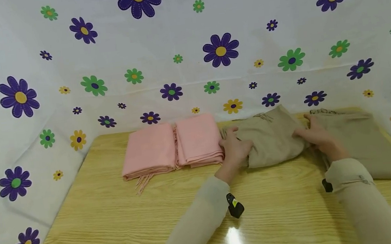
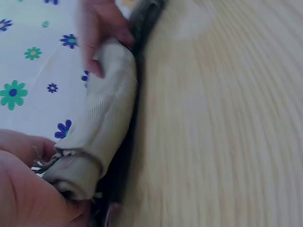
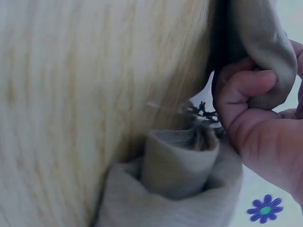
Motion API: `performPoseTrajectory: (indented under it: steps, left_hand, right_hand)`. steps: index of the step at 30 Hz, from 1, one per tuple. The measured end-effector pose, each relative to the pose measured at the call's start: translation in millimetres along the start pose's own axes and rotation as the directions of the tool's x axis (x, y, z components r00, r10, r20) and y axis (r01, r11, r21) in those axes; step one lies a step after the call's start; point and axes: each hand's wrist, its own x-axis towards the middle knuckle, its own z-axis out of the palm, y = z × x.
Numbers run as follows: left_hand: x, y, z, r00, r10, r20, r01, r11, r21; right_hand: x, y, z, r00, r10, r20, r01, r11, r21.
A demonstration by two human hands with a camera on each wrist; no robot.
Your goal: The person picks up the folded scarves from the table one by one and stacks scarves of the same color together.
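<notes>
- The folded beige scarf (image 1: 272, 139) lies at the far middle of the wooden table (image 1: 120, 225), held at both ends.
- The left hand (image 1: 235, 147) grips its left edge; the right hand (image 1: 316, 135) pinches its right fold.
- Two pink folded scarves (image 1: 173, 146) sit just left, another beige scarf (image 1: 363, 148) just right.
- The near table is open wood.

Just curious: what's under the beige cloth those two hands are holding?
The beige cloth rests on the wooden table, gripped by the left hand and right hand. Whatever lies beneath its folds is covered.
</notes>
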Motion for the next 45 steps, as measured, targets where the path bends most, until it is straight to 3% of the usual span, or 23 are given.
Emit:
performPoseTrajectory:
  steps: [4, 8, 13, 17, 23, 27, 30, 34, 37, 40, 42, 45]
  left_hand:
    - [1.9, 4.1, 2.4, 0.999, -0.052, 0.016, 0.054, 0.975, -0.217]
    - [10.3, 2.6, 1.0, 0.992, 0.002, 0.129, 0.038, 0.950, -0.309]
    - [20.9, -7.4, -3.7, 0.971, 0.083, 0.224, -0.041, 0.981, -0.189]
    - [24.9, -16.0, -7.2, 0.962, 0.124, 0.243, -0.092, 0.986, -0.140]
    - [31.5, -16.2, -13.5, 0.965, 0.106, 0.239, -0.087, 0.992, -0.090]
    - [33.8, -9.2, -19.8, 0.968, 0.087, 0.237, -0.058, 0.990, -0.128]
    - [33.2, -3.7, -24.7, 0.965, 0.066, 0.253, -0.016, 0.981, -0.193]
    - [31.5, 3.8, -30.7, 0.958, 0.064, 0.281, 0.019, 0.959, -0.283]
    - [27.9, 11.7, -37.1, 0.948, 0.109, 0.299, 0.000, 0.939, -0.343]
    - [22.8, 19.3, -45.8, 0.938, 0.179, 0.298, -0.061, 0.930, -0.364]
    - [20.7, 21.3, -51.6, 0.931, 0.217, 0.294, -0.104, 0.929, -0.355]
    - [17.5, 20.2, -60.6, 0.915, 0.277, 0.292, -0.193, 0.939, -0.286]
  right_hand:
    - [-3.5, 4.2, -4.2, 0.999, 0.003, 0.052, -0.007, 0.997, 0.077]
    - [-4.4, 7.2, -4.3, 0.998, -0.017, 0.068, 0.009, 0.993, 0.119]
    - [-2.6, 6.3, -1.7, 0.993, -0.107, 0.053, 0.100, 0.988, 0.114]
    - [-2.4, 7.8, -0.7, 0.979, -0.194, 0.056, 0.187, 0.975, 0.117]
    - [-6.5, 12.3, -3.7, 0.971, -0.213, 0.111, 0.173, 0.940, 0.293]
    - [-11.3, 11.8, -7.6, 0.970, -0.209, 0.128, 0.151, 0.920, 0.361]
    - [-17.2, 10.4, -10.0, 0.969, -0.211, 0.129, 0.136, 0.891, 0.433]
    - [-28.1, 8.7, -11.9, 0.959, -0.268, 0.094, 0.171, 0.811, 0.560]
    - [-37.0, 5.9, -12.0, 0.949, -0.311, 0.055, 0.205, 0.738, 0.642]
    - [-44.5, 1.6, -10.7, 0.942, -0.334, 0.026, 0.227, 0.694, 0.683]
    - [-48.9, -0.8, -9.2, 0.938, -0.347, 0.017, 0.242, 0.687, 0.686]
    - [-55.7, -1.5, -6.5, 0.923, -0.383, 0.026, 0.277, 0.711, 0.647]
